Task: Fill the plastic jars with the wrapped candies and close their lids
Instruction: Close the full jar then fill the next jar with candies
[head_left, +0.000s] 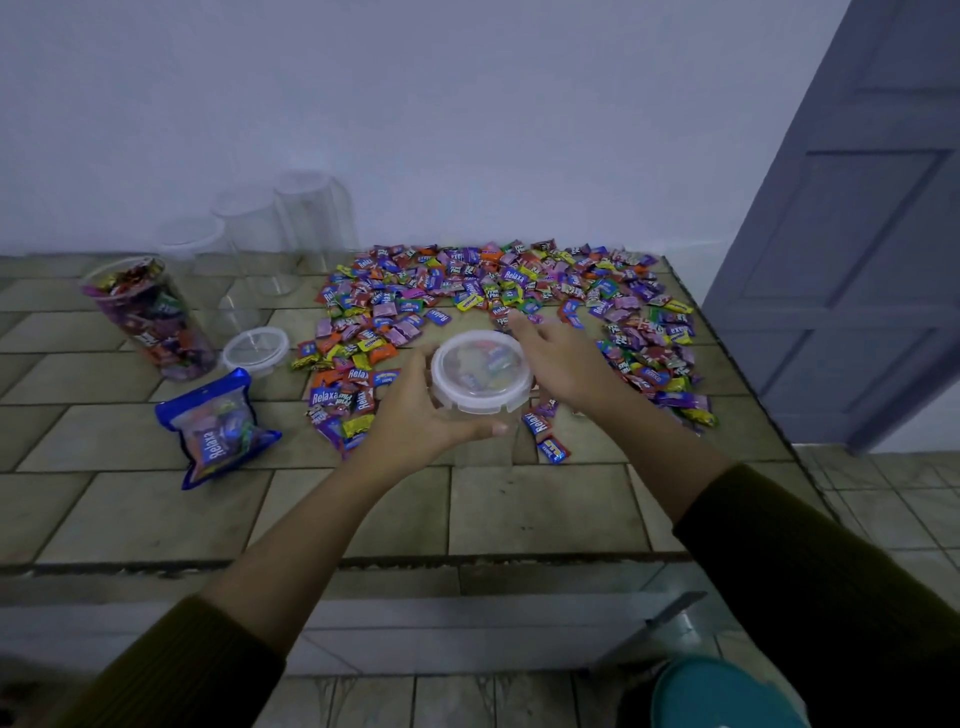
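A small clear jar (480, 376) stands near the middle of the tiled table (519, 509). Its lid (447, 358) is on top, and a few candies show inside. The left hand (415, 415) holds this jar, with fingers curled round its left side and the thumb on the near side. The right hand (563, 366) is at the jar's right side, with its fingers straight and loose. It may be touching the lid's edge, but that is hard to see.

Behind the jar and to its right lies a big spread of wrapped candies (519, 291). To the jar's left lies a loose lid (255, 351). Past that stands a tall jar (150, 317) full of candies, with no lid on. A blue bag (221, 431) of candies lies to the left of the jar and a bit nearer. Far behind the jar, on the left, stand three empty jars (249, 239).
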